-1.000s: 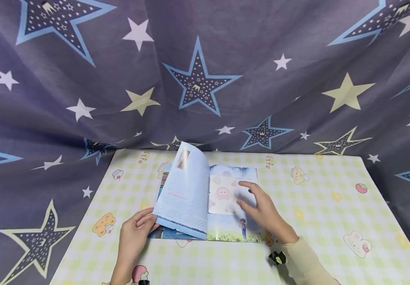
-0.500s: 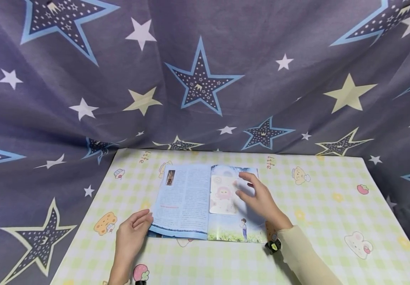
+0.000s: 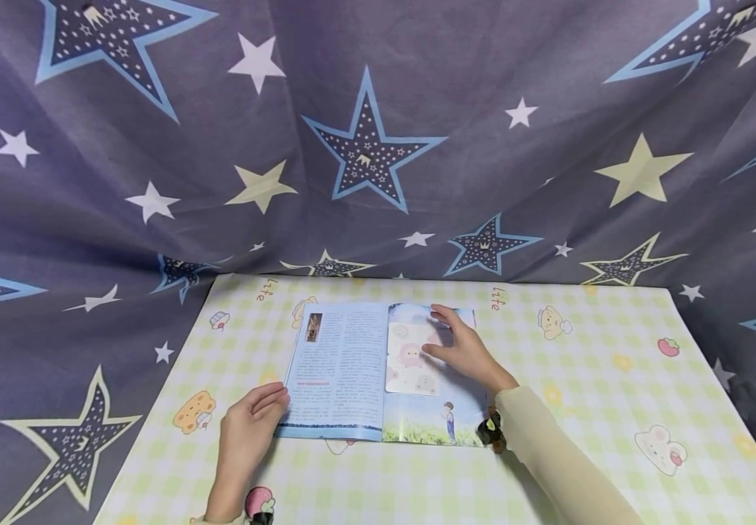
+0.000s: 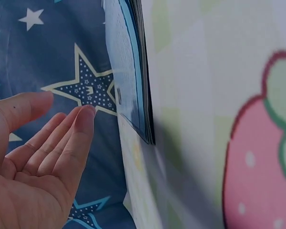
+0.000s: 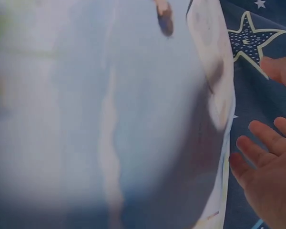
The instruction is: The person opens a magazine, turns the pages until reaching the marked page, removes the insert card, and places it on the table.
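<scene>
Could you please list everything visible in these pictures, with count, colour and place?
magazine: one, blue and white pages, lying open mid-table
card: one, white with a pink figure, on the right page
tablecloth: one, yellow-green check with cartoon prints, over the table
curtain: one, grey-blue with stars, behind and around the table
left hand: one, at the magazine's lower left corner
right hand: one, cream sleeve, fingers flat on the right page by the card

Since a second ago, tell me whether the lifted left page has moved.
Yes. The left page has dropped from standing above the spine to lying flat on the magazine, beside the left hand.
</scene>
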Available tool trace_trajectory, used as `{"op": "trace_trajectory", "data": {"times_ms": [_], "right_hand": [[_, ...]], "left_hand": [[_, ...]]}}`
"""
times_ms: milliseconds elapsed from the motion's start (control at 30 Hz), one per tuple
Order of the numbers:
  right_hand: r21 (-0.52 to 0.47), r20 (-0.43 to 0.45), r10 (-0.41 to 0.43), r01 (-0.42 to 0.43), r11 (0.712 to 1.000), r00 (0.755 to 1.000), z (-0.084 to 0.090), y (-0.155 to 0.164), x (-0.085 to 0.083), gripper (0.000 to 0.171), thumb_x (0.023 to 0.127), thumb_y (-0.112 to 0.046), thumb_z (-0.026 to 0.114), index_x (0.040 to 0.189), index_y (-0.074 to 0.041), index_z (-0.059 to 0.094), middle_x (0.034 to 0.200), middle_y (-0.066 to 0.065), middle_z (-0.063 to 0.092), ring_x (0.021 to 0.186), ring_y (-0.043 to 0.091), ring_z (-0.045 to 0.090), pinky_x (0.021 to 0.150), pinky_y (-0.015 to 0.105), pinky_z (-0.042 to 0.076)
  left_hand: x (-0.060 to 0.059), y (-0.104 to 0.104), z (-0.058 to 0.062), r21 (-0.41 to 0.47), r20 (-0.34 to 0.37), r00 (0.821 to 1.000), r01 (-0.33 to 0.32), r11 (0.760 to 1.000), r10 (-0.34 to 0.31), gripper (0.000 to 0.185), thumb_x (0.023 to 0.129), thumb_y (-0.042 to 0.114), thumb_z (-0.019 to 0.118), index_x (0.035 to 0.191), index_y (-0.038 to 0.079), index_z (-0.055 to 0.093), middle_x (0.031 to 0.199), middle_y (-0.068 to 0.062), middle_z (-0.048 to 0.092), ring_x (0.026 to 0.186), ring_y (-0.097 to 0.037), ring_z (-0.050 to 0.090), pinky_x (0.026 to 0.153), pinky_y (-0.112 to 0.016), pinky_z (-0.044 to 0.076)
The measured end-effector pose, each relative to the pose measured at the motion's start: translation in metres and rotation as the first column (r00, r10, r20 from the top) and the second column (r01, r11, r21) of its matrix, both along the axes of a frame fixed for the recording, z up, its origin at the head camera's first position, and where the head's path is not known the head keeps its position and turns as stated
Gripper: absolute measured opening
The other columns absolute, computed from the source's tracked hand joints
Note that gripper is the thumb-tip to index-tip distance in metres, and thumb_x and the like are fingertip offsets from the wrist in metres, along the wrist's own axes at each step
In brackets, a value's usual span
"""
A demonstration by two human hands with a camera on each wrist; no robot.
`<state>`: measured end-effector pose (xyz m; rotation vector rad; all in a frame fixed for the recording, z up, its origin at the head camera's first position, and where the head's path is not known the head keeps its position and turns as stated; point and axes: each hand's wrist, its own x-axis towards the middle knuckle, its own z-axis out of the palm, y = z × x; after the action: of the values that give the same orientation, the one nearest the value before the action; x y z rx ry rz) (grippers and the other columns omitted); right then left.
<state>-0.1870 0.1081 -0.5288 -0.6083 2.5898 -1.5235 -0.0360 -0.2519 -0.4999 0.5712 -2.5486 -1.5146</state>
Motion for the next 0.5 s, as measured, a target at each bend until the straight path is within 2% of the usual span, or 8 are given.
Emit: {"op": "trace_trajectory", "data": {"times_ms": [267, 500], "right_hand": [[0.116, 0.056, 0.019, -0.025, 0.993, 0.998, -0.0062, 0.0007, -0.0051, 0.091, 0.084, -0.023, 0.083, 0.156, -0.006, 0.029, 0.148, 0.015, 0.049, 0.143, 0.037, 0.032, 0.117, 0.057, 0.023], [0.165, -0.027, 0.078, -0.072, 0.984, 0.997, -0.0086, 0.0001, -0.0046, 0.087, 0.083, -0.017, 0.084, 0.152, 0.002, 0.034, 0.146, 0.018, 0.05, 0.14, 0.041, 0.035, 0.117, 0.057, 0.024]], "left_hand": [[-0.0032, 0.0037, 0.0009, 0.003, -0.003, 1.0, 0.024, 1.0, -0.024, 0.028, 0.094, 0.017, 0.072, 0.119, 0.004, 0.071, 0.106, -0.007, 0.075, 0.098, -0.018, 0.072, 0.076, -0.007, 0.05], [-0.004, 0.0062, 0.0017, 0.019, 0.006, 0.999, 0.043, 0.999, -0.044, 0.029, 0.094, 0.018, 0.071, 0.119, 0.004, 0.071, 0.107, -0.007, 0.075, 0.097, -0.017, 0.072, 0.076, -0.007, 0.05]]}}
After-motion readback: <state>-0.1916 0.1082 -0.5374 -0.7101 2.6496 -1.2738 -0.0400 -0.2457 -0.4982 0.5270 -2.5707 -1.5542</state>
